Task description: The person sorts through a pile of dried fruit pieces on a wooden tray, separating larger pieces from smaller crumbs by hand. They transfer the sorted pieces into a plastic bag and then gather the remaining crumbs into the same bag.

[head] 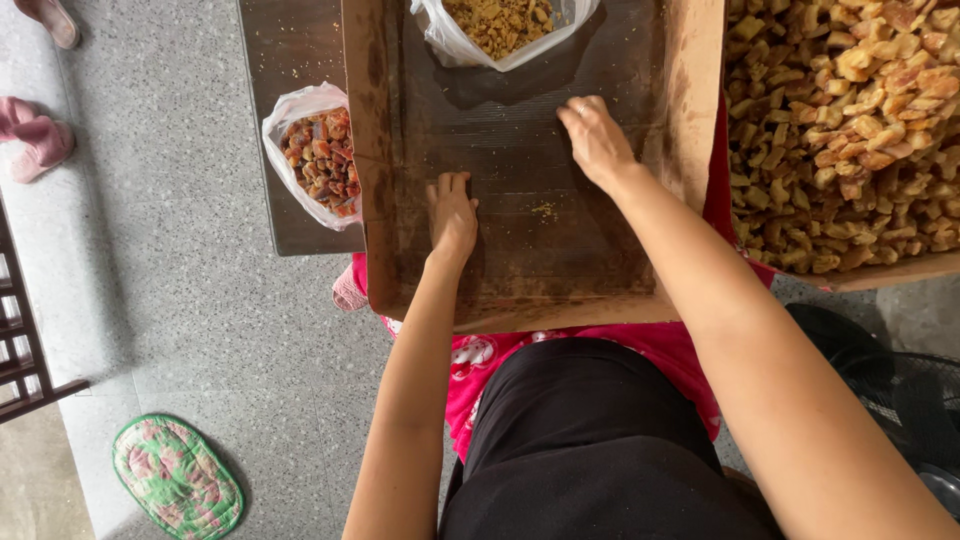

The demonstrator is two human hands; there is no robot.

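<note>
Cardboard tray point(395, 150) floor bears both hands: left hand point(452, 215) flat, right hand point(597, 140) loosely curled, neither grip holding anything.

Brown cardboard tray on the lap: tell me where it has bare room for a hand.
The brown cardboard tray floor is bare between the left hand and right hand, apart from a few yellow crumbs, and along its near edge. Its far end is crowded by the clear plastic bag of golden pieces. The big box of golden chunks on the right is full.

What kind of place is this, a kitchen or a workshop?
Probably a home or small workshop where dried food is sorted by hand: a large tray of golden pieces, plastic bags of pieces, and slippers on a stone floor.
</note>
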